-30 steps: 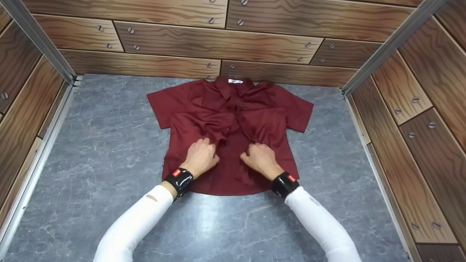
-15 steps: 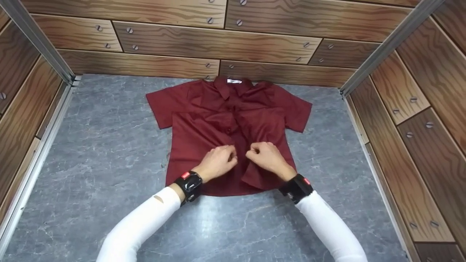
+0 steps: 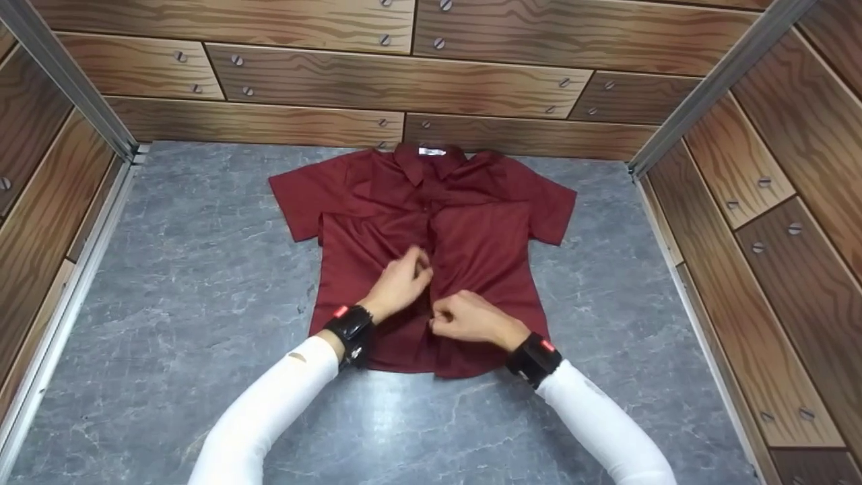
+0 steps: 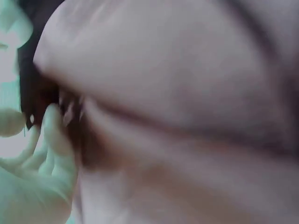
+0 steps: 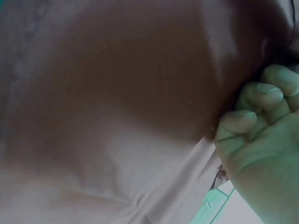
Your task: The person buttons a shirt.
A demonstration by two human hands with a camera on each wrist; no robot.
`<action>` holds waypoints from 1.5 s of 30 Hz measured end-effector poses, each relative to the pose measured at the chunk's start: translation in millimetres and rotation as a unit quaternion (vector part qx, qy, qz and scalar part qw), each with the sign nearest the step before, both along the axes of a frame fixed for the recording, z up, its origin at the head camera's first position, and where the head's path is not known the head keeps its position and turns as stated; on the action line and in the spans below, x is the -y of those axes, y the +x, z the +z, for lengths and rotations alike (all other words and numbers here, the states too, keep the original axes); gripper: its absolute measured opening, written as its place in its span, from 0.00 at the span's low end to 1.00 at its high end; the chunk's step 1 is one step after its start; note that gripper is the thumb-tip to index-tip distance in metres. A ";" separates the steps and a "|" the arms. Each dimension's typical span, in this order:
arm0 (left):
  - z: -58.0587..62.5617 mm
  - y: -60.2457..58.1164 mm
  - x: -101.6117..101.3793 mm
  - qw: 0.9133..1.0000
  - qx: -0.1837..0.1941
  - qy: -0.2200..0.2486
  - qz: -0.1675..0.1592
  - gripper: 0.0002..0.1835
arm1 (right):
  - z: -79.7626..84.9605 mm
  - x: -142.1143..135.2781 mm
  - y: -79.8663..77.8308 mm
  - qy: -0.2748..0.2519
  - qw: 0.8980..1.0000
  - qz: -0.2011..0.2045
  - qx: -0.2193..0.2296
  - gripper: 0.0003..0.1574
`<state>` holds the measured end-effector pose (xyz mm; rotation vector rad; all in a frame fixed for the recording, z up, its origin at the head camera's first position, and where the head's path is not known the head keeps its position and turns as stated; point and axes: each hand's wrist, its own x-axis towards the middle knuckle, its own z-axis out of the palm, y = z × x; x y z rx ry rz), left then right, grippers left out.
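A dark red short-sleeved button-up shirt (image 3: 485, 249) lies front up, its collar away from me and sleeves spread. My left hand (image 3: 399, 284) pinches the left front panel near the middle opening, and folds in the cloth run toward its fingertips. Lower down, my right hand (image 3: 475, 318) holds the edge of the right front panel with curled fingers. The two front edges lie close together along the middle. In the left wrist view, blurred cloth (image 4: 163, 70) hides part of the fingers (image 4: 58, 130). In the right wrist view, the bent fingers (image 5: 238, 122) are right beside the cloth.
The shirt lies on a grey marbled surface (image 3: 168, 303). A wood-patterned wall (image 3: 323, 77) rises behind the collar, with another wood-patterned wall (image 3: 761, 263) on the right. Metal rails (image 3: 727, 81) run along the corners.
The right front panel has been drawn left to the middle and smoothed over the lower shirt. My right hand has moved left and nearer to me; my left hand has moved slightly up toward the collar.
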<state>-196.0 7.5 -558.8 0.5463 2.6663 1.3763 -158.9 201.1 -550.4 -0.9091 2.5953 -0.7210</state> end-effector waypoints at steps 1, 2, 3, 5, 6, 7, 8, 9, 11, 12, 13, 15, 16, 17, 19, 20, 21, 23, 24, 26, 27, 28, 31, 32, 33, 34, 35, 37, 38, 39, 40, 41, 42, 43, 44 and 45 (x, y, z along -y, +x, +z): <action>2.1 -4.6 -2.3 1.000 -0.009 0.010 0.004 0.14 | -0.6 0.1 0.4 0.002 1.000 0.002 0.002 0.22; 4.6 -9.4 -4.6 1.000 -0.015 0.017 0.005 0.17 | -0.9 0.0 0.5 0.004 1.000 0.001 0.004 0.22; 7.3 -14.2 -7.0 1.000 -0.018 0.021 0.004 0.20 | -0.7 0.1 0.4 0.002 1.000 0.000 0.006 0.22; 11.7 -23.1 -10.8 1.000 -0.014 0.017 0.001 0.24 | 0.9 -0.1 -0.5 -0.013 1.000 -0.010 0.007 0.21; 14.2 -26.3 -11.9 1.000 -0.004 0.014 -0.001 0.25 | 2.3 -0.4 -1.3 -0.022 1.000 -0.018 0.005 0.21; 17.1 -28.3 -12.5 1.000 0.008 0.011 -0.001 0.24 | 3.9 -0.9 -2.2 -0.032 0.999 -0.029 0.003 0.20; 19.4 -29.3 -12.2 1.000 0.017 0.008 0.001 0.23 | 5.4 -1.7 -3.4 -0.042 0.998 -0.041 0.000 0.20; 21.3 -29.2 -11.3 1.000 0.020 0.005 0.003 0.21 | 7.3 -2.7 -4.6 -0.054 0.997 -0.053 -0.003 0.19; 24.9 -25.4 -6.8 1.000 0.010 -0.004 0.004 0.15 | 10.8 -5.4 -7.1 -0.071 0.994 -0.077 -0.013 0.19; 27.1 -21.4 -3.3 1.000 0.001 -0.011 0.000 0.13 | 11.8 -7.3 -8.3 -0.077 0.993 -0.087 -0.018 0.19; 28.7 -16.9 0.4 1.000 -0.008 -0.017 -0.011 0.11 | 12.4 -9.6 -9.6 -0.080 0.992 -0.099 -0.022 0.19; 29.9 -6.3 8.0 0.998 -0.015 -0.031 -0.051 0.13 | 13.0 -15.0 -11.4 -0.088 0.989 -0.117 -0.028 0.19; 30.1 -0.2 12.6 0.996 -0.013 -0.046 -0.076 0.17 | 12.8 -16.6 -12.4 -0.090 0.988 -0.125 -0.030 0.20; 29.5 6.0 16.4 0.993 -0.007 -0.067 -0.101 0.20 | 12.2 -18.4 -13.4 -0.091 0.986 -0.134 -0.030 0.21; 26.3 17.3 20.5 0.983 0.005 -0.122 -0.140 0.26 | 11.1 -21.5 -14.8 -0.094 0.984 -0.147 -0.029 0.21; 24.1 22.3 21.1 0.976 0.005 -0.157 -0.153 0.27 | 10.6 -22.8 -15.3 -0.094 0.984 -0.151 -0.028 0.22; 21.7 26.8 20.8 0.968 -0.005 -0.196 -0.159 0.28 | 9.9 -23.6 -15.8 -0.094 0.983 -0.153 -0.026 0.22; 17.3 33.3 18.9 0.952 -0.029 -0.260 -0.159 0.26 | 9.3 -24.0 -16.7 -0.091 0.984 -0.154 -0.023 0.22; 15.5 35.6 17.5 0.947 -0.041 -0.278 -0.155 0.25 | 9.4 -23.6 -17.1 -0.090 0.984 -0.152 -0.022 0.22; 13.8 37.7 14.5 0.947 -0.050 -0.278 -0.150 0.20 | 10.2 -22.2 -17.8 -0.091 0.984 -0.149 -0.017 0.22; 13.5 38.0 13.1 0.952 -0.044 -0.261 -0.151 0.19 | 10.7 -21.4 -18.2 -0.095 0.984 -0.147 -0.016 0.21; 14.0 38.0 11.8 0.958 -0.034 -0.235 -0.160 0.17 | 11.5 -20.7 -18.6 -0.100 0.984 -0.146 -0.013 0.21; 15.9 37.8 8.8 0.963 0.035 -0.146 -0.222 0.10 | 13.4 -20.1 -19.5 -0.122 0.983 -0.137 -0.003 0.21; 15.7 37.7 8.2 0.958 0.062 -0.127 -0.251 0.09 | 14.0 -20.5 -19.5 -0.130 0.983 -0.131 0.004 0.22; 15.2 37.7 8.2 0.949 0.088 -0.115 -0.279 0.10 | 14.3 -20.8 -19.3 -0.139 0.982 -0.124 0.014 0.22; 13.3 37.4 8.8 0.940 0.110 -0.106 -0.305 0.12 | 14.3 -20.7 -18.8 -0.146 0.982 -0.114 0.024 0.22; 11.8 36.8 10.1 0.932 0.130 -0.098 -0.325 0.14 | 13.7 -20.3 -18.0 -0.150 0.983 -0.104 0.032 0.22; 7.8 34.3 14.1 0.924 0.151 -0.077 -0.342 0.16 | 11.3 -17.9 -16.2 -0.149 0.985 -0.077 0.043 0.21; 5.4 32.0 16.2 0.927 0.148 -0.063 -0.338 0.17 | 9.3 -16.0 -14.9 -0.145 0.986 -0.062 0.048 0.21; 3.8 29.5 18.4 0.934 0.142 -0.046 -0.324 0.16 | 7.0 -14.1 -13.7 -0.135 0.989 -0.044 0.049 0.19; 2.7 26.7 20.6 0.944 0.125 -0.030 -0.304 0.16 | 4.8 -12.1 -12.5 -0.121 0.991 -0.025 0.048 0.19; 2.9 23.9 23.0 0.956 0.098 -0.022 -0.276 0.15 | 2.7 -10.3 -11.4 -0.102 0.994 -0.007 0.048 0.18; 2.6 20.6 25.3 0.968 0.060 -0.021 -0.244 0.13 | 1.5 -9.0 -10.4 -0.084 0.995 0.010 0.053 0.19; 2.6 17.3 27.9 0.977 0.016 -0.034 -0.208 0.12 | 0.4 -8.3 -9.8 -0.068 0.996 0.024 0.060 0.19; 2.3 13.9 31.2 0.984 -0.028 -0.056 -0.169 0.10 | -0.1 -8.3 -9.3 -0.056 0.996 0.032 0.069 0.20; 2.4 10.7 35.2 0.986 -0.066 -0.082 -0.131 0.08 | -0.2 -8.9 -9.6 -0.045 0.996 0.034 0.070 0.22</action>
